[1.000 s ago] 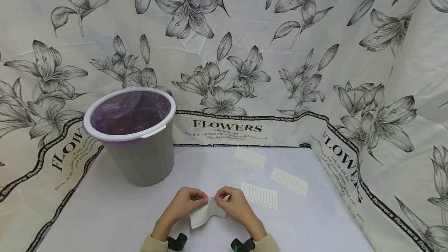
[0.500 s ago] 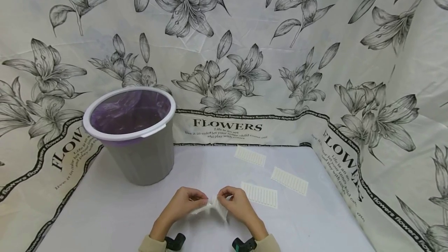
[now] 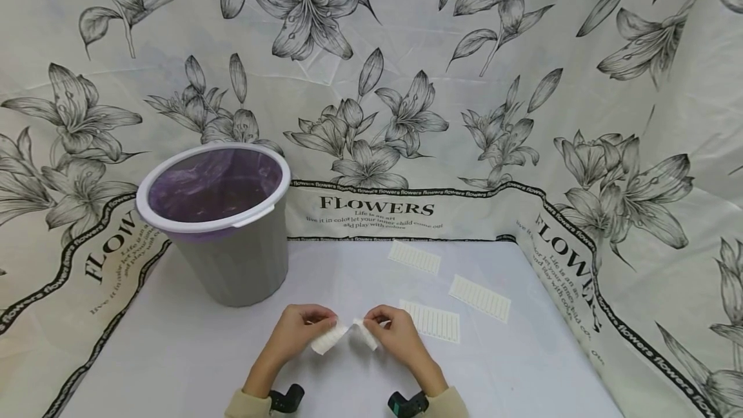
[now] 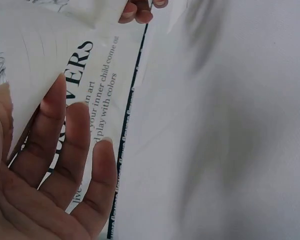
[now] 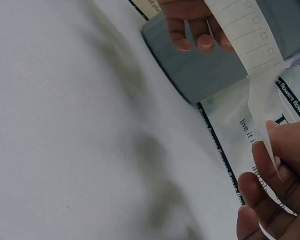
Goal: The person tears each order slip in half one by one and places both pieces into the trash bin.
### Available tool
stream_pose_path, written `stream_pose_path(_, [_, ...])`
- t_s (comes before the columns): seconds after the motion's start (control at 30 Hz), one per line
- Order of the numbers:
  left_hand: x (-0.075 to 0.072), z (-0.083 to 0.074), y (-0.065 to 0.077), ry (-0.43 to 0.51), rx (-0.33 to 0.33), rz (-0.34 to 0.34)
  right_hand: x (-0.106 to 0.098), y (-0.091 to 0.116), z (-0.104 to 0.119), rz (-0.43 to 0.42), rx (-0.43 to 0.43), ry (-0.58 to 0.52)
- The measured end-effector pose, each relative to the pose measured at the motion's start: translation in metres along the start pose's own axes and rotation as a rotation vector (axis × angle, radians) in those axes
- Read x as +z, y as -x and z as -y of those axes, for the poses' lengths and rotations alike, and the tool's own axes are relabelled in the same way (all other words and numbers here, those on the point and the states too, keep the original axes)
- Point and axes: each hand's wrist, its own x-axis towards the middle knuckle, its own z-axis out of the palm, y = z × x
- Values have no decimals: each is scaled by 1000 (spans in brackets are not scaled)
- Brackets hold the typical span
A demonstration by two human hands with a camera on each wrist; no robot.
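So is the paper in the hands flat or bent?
Bent: in the right wrist view, the paper turns sharply between the left hand and right hand. Whether it is torn through, I cannot tell.

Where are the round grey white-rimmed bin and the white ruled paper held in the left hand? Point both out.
Round grey white-rimmed bin (image 3: 238, 269): head view, on its outer side wall.
White ruled paper (image 5: 249, 37): right wrist view, on its ruled face.

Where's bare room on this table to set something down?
Bare tabletop shows left of the left hand, in front of the gray bin; between that bin and the three lined sheets; and right of the right hand, nearer than those sheets. Crowded: middle front, where both hands hold paper.
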Motion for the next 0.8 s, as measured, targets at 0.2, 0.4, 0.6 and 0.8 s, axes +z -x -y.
stream_pose_path(0.2, [-2,-1,2,7,-35,-89,-3,-1,0,-61,-20,-7])
stream_pose_path(0.4, [-3,-1,3,1,-37,-158,-5,-1,-1,-98,-22,-11])
stream_pose_path(0.6, [-8,2,3,5,-34,-206,-10,-1,-2,-116,8,-13])
stream_pose_path(0.8, [-13,2,2,-7,-37,-235,-12,-1,-3,-137,11,-26])
